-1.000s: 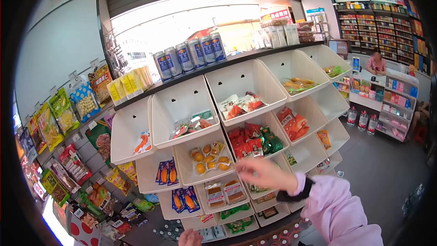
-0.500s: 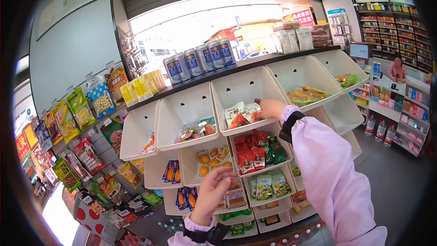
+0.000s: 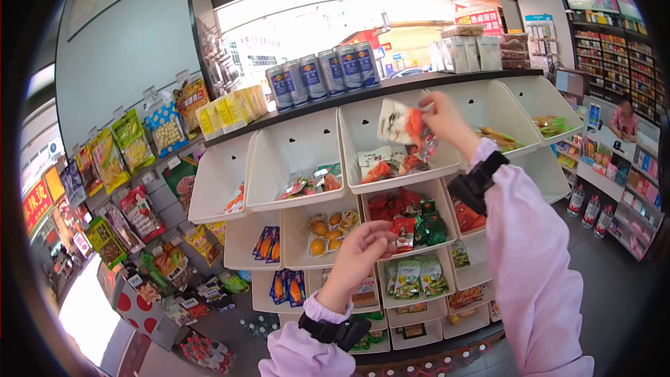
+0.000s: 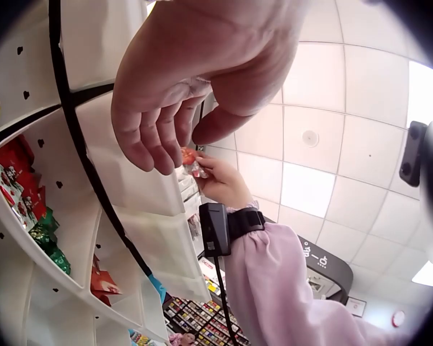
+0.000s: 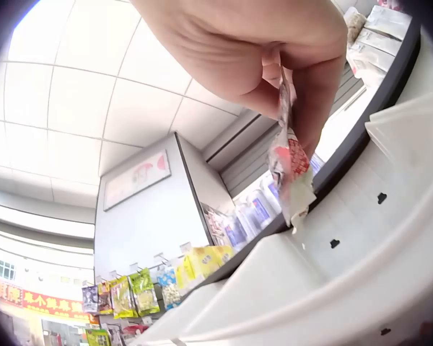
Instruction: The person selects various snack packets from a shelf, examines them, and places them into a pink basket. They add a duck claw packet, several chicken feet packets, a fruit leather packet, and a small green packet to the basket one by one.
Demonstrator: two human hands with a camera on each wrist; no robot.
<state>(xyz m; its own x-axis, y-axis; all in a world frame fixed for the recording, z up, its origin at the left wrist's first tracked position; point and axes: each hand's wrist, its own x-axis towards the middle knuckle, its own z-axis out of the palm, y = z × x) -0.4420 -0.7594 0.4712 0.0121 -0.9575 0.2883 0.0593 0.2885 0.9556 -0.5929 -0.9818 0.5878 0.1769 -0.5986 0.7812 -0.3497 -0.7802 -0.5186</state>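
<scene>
My right hand (image 3: 447,119) pinches a white-and-red snack packet (image 3: 398,123) by its edge, above the middle white bin (image 3: 356,120) of the top row. Similar packets (image 3: 377,170) lie in that bin below it. In the right wrist view the held packet (image 5: 294,176) hangs edge-on from thumb and fingers. My left hand (image 3: 357,255) hovers with loosely bent fingers and nothing in it. It is in front of the second row, overlapping the red packets (image 3: 405,227) in the head view. Green packets (image 3: 430,229) sit beside those.
Blue-and-silver cans (image 3: 329,72) and yellow packs (image 3: 227,112) stand on the dark ledge (image 3: 412,88) above the bins. Bagged snacks (image 3: 167,126) hang on the left wall. A person (image 3: 623,120) sits behind the counter at far right. Bottles (image 3: 590,211) stand on the floor there.
My right hand reached into the top-row middle bin, then came up with a packet. My left hand rose from the lower edge to the second row. The head view shifted rightward.
</scene>
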